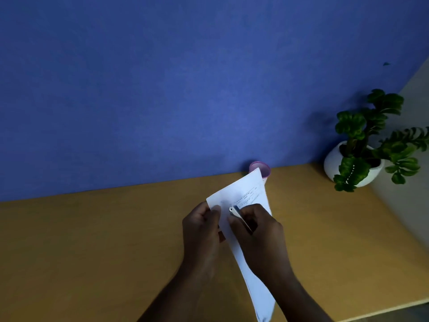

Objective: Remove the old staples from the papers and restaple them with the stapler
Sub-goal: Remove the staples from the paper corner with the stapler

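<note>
nearest, the papers [241, 198] are held up off the desk [116, 228], trailing down toward the near edge. the left hand [202, 231] pinches their upper left corner, thumb on the front. the right hand [257, 235] is closed around a small metal tool [236, 214] (a staple remover or the stapler, too blurred to say), its tip on the sheet by that corner. the risk, as i judge it: with the sheets unsupported in the air, a hard pry could tear the corner, or the tip could slip toward the left thumb just beside it. the staple itself is not visible. farther back, a pink cup [261, 168] sits partly hidden behind the papers at the blue wall [162, 89], and a potted plant [362, 154] stands well apart on the right; neither is in the way.
</note>
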